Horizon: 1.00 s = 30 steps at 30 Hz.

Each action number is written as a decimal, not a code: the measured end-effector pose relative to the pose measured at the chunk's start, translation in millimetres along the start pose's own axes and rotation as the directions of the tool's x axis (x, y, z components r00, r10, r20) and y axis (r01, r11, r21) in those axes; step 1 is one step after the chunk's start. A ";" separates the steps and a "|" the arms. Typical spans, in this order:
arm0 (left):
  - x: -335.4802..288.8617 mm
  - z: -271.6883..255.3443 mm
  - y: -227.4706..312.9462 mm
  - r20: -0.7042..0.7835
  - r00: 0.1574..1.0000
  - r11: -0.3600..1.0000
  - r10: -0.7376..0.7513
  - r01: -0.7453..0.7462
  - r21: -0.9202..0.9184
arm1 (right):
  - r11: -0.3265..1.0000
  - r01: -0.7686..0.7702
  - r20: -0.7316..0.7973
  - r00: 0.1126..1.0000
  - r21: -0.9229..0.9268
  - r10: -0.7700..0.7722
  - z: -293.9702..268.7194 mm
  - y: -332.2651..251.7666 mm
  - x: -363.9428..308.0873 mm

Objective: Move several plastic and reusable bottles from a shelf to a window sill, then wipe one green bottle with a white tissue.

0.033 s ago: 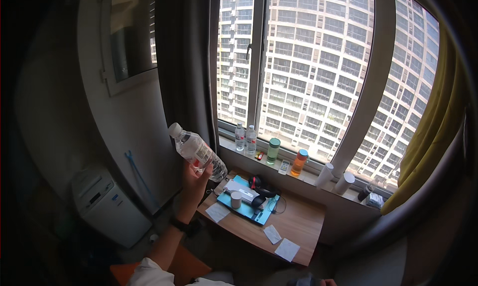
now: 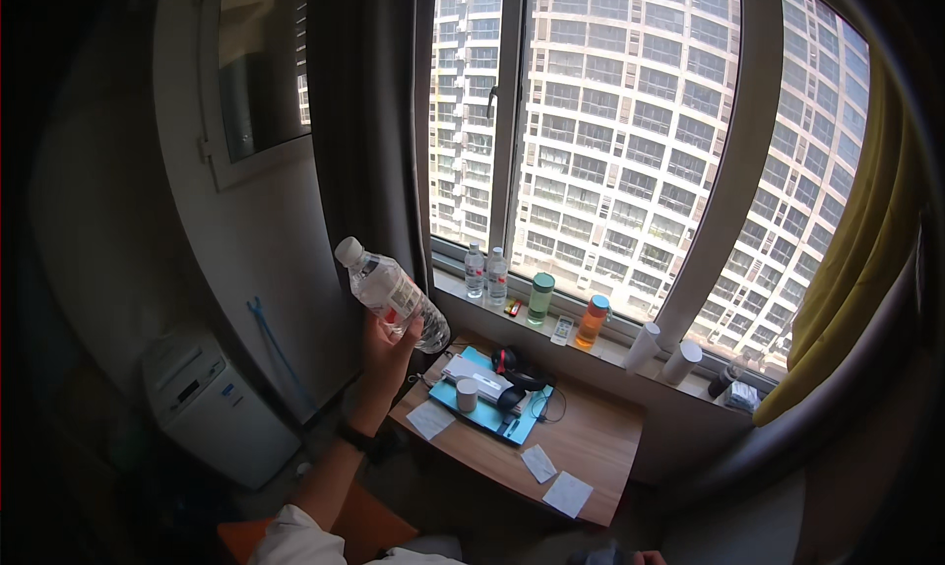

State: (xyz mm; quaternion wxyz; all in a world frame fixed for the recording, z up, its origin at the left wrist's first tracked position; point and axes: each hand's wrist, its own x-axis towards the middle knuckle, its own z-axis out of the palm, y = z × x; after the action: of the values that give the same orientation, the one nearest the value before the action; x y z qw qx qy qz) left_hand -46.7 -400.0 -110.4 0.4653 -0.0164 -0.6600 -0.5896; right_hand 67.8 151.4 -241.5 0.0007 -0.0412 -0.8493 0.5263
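Observation:
My left hand (image 2: 392,341) is raised above the left end of the table, its fingers closed around a clear plastic water bottle (image 2: 394,291) with a white cap. The bottle tilts, its cap up and to the left. Only a sliver of my right hand (image 2: 646,558) shows at the lower edge, beside a dark grey-blue thing (image 2: 597,555) I cannot make out; most of its fingers are out of view. On the windowsill stand two similar bottles, one clear bottle (image 2: 474,272) and another clear bottle (image 2: 496,280), upright and close together.
The sill also bears a green bottle (image 2: 539,299), an orange bottle (image 2: 591,322) and white cylinders (image 2: 679,363). On the wooden table (image 2: 591,437) lie a blue folder (image 2: 512,430), black headphones (image 2: 512,368), a white cup (image 2: 467,396) and papers (image 2: 568,494). A white appliance (image 2: 212,408) stands left.
My left hand and the bottle have shifted very slightly to the right. Everything else looks the same.

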 end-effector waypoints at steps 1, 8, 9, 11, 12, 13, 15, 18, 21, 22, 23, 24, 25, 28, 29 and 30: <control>8.9 -1.9 -14.1 -0.037 0.999 0.999 0.036 -0.036 0.008 | 1.000 0.005 0.010 1.000 0.001 -0.005 1.3 1.1 3.5; 94.5 -2.8 -119.7 -0.007 0.993 0.972 0.117 -0.113 0.208 | 0.991 0.031 -0.050 0.998 -0.129 -0.038 2.3 16.8 36.7; 109.3 0.3 -132.7 0.006 0.995 0.978 0.102 -0.102 0.183 | 0.990 0.030 -0.075 0.996 -0.138 -0.041 1.0 14.2 38.0; 139.5 -9.4 -174.6 -0.051 0.988 0.967 0.149 -0.135 0.216 | 0.988 0.053 -0.105 0.992 -0.148 -0.069 6.1 2.6 43.2; 151.0 -5.8 -191.1 -0.051 0.991 0.967 0.124 -0.109 0.231 | 0.986 0.061 -0.149 0.985 -0.154 -0.085 8.2 -5.3 45.0; 160.7 -2.6 -207.8 -0.056 0.992 0.970 0.117 -0.102 0.220 | 0.984 0.061 -0.154 0.984 -0.167 -0.087 9.3 -15.2 46.1; 183.4 6.1 -243.2 -0.073 0.997 0.972 -0.009 0.026 0.232 | 0.986 -0.107 -0.196 0.977 -0.125 0.081 17.1 -43.6 50.9; 205.5 15.7 -294.8 -0.088 0.996 0.933 0.002 0.030 0.358 | 0.968 -0.197 -0.262 0.953 -0.153 0.152 35.9 -77.7 62.0; 224.6 -2.4 -372.2 -0.117 0.993 0.930 -0.002 0.045 0.365 | 0.955 -0.248 -0.283 0.939 -0.162 0.196 60.0 -117.5 77.9; 229.3 -7.9 -400.7 -0.134 0.991 0.925 0.016 0.036 0.379 | 0.951 -0.260 -0.288 0.935 -0.169 0.205 67.6 -124.1 81.7; 230.2 4.6 -415.4 -0.139 0.990 0.916 -0.008 0.063 0.396 | 0.939 -0.299 -0.324 0.917 -0.172 0.232 72.9 -130.4 82.9; 234.0 -8.5 -439.1 -0.141 0.990 0.913 -0.019 0.074 0.401 | 0.932 -0.320 -0.326 0.911 -0.172 0.252 78.3 -135.5 88.1; 238.1 -22.9 -461.9 -0.166 0.986 0.905 -0.026 0.093 0.415 | 0.928 -0.326 -0.318 0.912 -0.181 0.258 81.8 -134.5 92.2; 235.7 7.1 -501.1 -0.170 0.979 0.902 -0.111 0.171 0.397 | 0.895 -0.442 -0.367 0.843 -0.061 0.392 87.3 -126.6 95.2; 236.4 7.5 -510.6 -0.159 0.975 0.905 -0.154 0.204 0.374 | 0.904 -0.423 -0.400 0.841 -0.067 0.364 92.3 -127.9 98.2; 237.7 -8.2 -522.5 -0.156 0.970 0.900 -0.187 0.233 0.369 | 0.914 -0.398 -0.413 0.847 -0.073 0.336 97.4 -127.9 103.5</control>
State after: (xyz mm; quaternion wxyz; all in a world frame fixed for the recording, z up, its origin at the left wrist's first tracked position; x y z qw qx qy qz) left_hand -474.5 -690.7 -359.5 0.4310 0.1811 -0.7323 -0.4952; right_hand -48.5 15.0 -174.9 0.0663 -0.3073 -0.8465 0.4297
